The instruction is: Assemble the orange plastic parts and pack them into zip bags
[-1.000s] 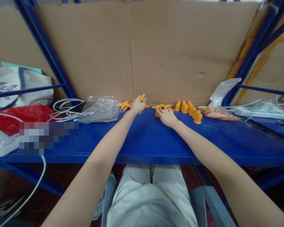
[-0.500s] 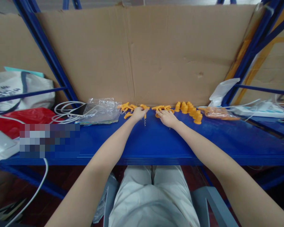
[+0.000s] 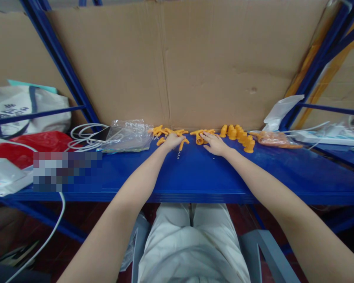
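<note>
Blue surface point(image 3: 194, 177): left hand point(image 3: 173, 140) at a corkscrew point(image 3: 181, 146), grip unclear; loosely spread right hand point(image 3: 216, 145) now uncovers a yellow ring point(image 3: 199, 140).

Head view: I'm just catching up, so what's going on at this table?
A person sits at a blue table. Their left hand is at an orange corkscrew; its grip is unclear. The right hand reaches among orange parts, fingertips over some. Orange cups stand grouped beyond it, toward the person's right.
</note>
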`<action>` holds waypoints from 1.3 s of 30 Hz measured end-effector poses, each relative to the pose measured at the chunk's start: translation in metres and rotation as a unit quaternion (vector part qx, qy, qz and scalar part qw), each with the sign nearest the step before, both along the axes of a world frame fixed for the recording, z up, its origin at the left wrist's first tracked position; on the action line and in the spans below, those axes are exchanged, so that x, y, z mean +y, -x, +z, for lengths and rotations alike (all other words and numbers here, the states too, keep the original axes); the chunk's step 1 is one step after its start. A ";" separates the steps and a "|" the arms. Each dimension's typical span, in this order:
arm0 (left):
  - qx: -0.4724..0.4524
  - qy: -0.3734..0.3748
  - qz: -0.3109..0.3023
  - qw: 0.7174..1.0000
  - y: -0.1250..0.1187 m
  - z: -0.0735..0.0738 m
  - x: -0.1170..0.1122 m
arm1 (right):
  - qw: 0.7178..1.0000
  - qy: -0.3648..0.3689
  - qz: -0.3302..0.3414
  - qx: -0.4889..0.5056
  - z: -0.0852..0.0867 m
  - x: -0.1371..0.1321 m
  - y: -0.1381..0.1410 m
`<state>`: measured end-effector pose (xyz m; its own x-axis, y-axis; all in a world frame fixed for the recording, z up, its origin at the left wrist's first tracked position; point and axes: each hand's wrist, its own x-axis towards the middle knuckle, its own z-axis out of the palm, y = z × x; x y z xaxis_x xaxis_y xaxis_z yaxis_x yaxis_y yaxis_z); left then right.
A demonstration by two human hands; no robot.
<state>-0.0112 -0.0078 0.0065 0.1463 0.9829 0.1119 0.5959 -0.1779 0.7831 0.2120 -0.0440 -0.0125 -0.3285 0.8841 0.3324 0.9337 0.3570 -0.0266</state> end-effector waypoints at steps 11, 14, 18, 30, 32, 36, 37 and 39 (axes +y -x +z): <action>0.133 -0.008 -0.001 0.991 -0.006 0.004 -0.011 | 0.996 -0.042 0.072 0.014 0.001 0.003 0.000; 0.192 -0.028 0.027 0.981 -0.005 0.005 -0.011 | 0.998 -0.015 0.060 0.010 -0.004 0.004 0.000; 0.306 -0.077 0.041 0.948 -0.004 0.007 -0.012 | 0.998 -0.020 0.050 0.018 -0.001 0.003 0.000; 0.368 -0.027 -0.017 0.929 -0.007 0.016 -0.024 | 0.963 -0.102 -0.237 0.083 0.038 -0.006 -0.056; 0.356 -0.023 -0.019 0.934 -0.007 0.017 -0.026 | 0.952 -0.089 -0.284 0.078 0.039 -0.007 -0.067; 0.337 -0.017 -0.018 0.941 -0.007 0.018 -0.027 | 0.937 -0.056 -0.340 0.059 0.034 -0.009 -0.081; 0.334 -0.015 -0.018 0.942 -0.008 0.017 -0.028 | 0.933 -0.040 -0.352 0.057 0.033 -0.009 -0.083; 0.332 -0.018 -0.015 0.943 -0.008 0.017 -0.028 | 0.927 -0.008 -0.370 0.063 0.031 -0.009 -0.086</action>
